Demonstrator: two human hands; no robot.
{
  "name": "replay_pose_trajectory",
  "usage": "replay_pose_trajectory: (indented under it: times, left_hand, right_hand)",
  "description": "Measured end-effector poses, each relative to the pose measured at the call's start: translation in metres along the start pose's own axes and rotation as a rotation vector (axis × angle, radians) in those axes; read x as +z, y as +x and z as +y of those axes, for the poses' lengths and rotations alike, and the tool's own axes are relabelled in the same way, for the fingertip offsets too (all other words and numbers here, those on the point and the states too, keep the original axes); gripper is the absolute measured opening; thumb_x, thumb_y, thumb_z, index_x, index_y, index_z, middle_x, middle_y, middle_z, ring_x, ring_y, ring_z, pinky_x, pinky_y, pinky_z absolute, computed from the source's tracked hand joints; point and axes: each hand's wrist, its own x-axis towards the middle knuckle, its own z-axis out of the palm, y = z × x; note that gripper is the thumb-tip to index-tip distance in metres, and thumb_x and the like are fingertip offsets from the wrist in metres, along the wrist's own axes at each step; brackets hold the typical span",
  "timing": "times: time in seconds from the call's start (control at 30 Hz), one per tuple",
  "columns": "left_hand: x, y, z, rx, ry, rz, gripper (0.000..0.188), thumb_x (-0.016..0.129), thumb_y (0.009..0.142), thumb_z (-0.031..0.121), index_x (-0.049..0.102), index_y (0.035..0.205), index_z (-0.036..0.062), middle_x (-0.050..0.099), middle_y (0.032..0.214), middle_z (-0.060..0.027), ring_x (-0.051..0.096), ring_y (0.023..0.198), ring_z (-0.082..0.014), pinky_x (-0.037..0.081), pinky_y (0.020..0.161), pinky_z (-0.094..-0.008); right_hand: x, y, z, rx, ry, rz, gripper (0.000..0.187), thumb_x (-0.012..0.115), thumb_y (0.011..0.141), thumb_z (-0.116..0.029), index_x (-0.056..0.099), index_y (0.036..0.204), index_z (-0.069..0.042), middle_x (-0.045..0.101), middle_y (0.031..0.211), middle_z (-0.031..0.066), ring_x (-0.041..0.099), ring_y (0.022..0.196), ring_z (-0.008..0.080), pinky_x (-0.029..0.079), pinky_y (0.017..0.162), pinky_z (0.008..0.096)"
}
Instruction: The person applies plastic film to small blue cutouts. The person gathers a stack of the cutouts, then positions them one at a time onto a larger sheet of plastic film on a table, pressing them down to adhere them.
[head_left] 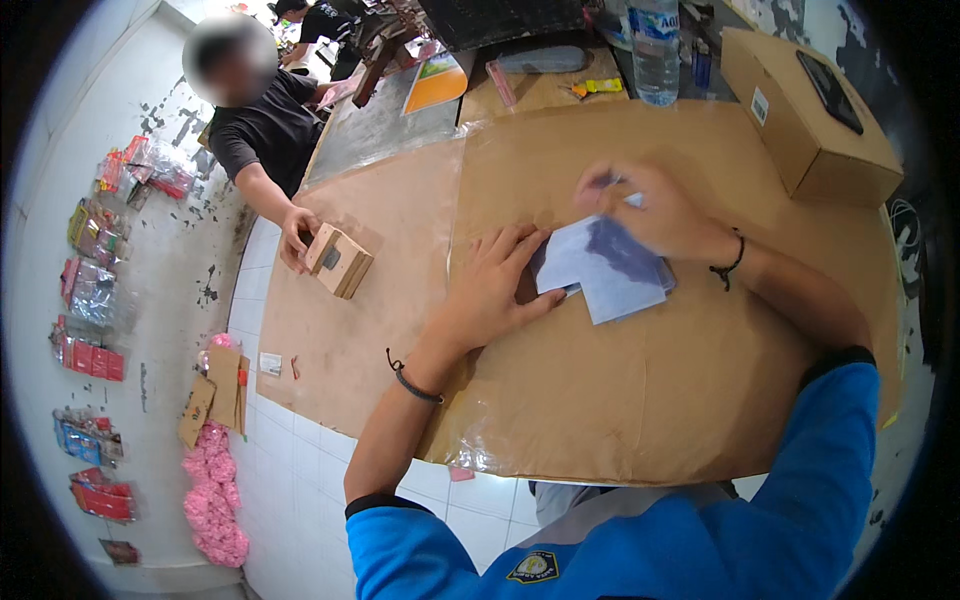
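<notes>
My left hand [500, 285] rests on the brown table with its fingers stretched out and apart. Its thumb and index finger frame the left edge of some pale bluish-white sheets [605, 265], which lie overlapped and at angles. Over the sheets' upper right part, my right hand [650, 205] is raised and smeared by motion. Its fingers are curled inward, and a small whitish bit [633, 200] shows by them. What the right fingers hold, if anything, I cannot make out. Shadow from the right hand darkens the middle of the sheets.
Across the table, a person's hand [298, 238] touches a small wooden block [340, 262]. A cardboard box [820, 125] bearing a phone [830, 90] stands at the right. A water bottle [655, 55] and a grey pouch [542, 60] are at the back. Brown paper [590, 400] covers the table.
</notes>
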Motion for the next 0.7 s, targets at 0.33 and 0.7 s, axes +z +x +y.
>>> replay_pose_trajectory:
  times: [0.33,0.7]
  left_hand:
    - [-0.002,-0.007,0.001,0.018,-0.102,0.114,0.070,0.072,0.088,0.047,0.054,0.139,0.0016,0.053,0.133,-0.0180,0.048,0.125,-0.0361,0.036,0.106,-0.0476]
    - [-0.079,-0.038,-0.086,-0.012,-0.507,0.170,0.032,0.058,0.105,0.032,0.070,0.113,0.0029,0.069,0.084,-0.0035,0.060,0.075,-0.0102,0.050,0.070,-0.0303]
  right_hand:
    - [-0.086,0.019,-0.065,-0.071,0.056,0.126,0.041,0.063,0.103,-0.036,0.055,0.133,-0.010,0.055,0.088,-0.0051,0.055,0.074,0.0031,0.047,0.063,0.0203]
    - [0.106,0.127,-0.076,-0.361,-0.721,-0.518,0.102,0.089,0.078,-0.027,0.028,0.159,-0.013,0.057,0.072,-0.0002,0.051,0.064,0.0091,0.044,0.062,0.0270]
